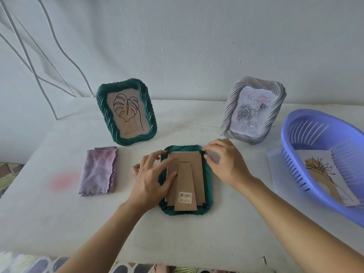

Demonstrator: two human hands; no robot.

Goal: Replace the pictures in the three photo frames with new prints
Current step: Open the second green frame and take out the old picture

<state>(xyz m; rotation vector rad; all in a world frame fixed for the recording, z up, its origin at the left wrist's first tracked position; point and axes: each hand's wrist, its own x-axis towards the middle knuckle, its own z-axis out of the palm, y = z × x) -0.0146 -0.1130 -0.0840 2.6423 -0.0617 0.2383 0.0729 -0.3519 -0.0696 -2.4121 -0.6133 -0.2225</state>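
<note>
A green photo frame [208, 194] lies face down in the middle of the table, its brown cardboard back and stand [186, 186] facing up. My left hand [152, 178] rests flat on the frame's left side, fingers spread over the backing. My right hand [224, 162] touches the frame's top right corner, fingertips at a small black clip. A second green frame [126, 111] with a leaf line drawing stands at the back left. A silver frame [254, 110] with a rose print stands at the back right.
A folded purple cloth [98, 171] lies left of the face-down frame. A purple slotted basket [323, 154] at the right holds a print with a flower drawing [325, 172]. A white wall rises behind the table; the table's front edge is near me.
</note>
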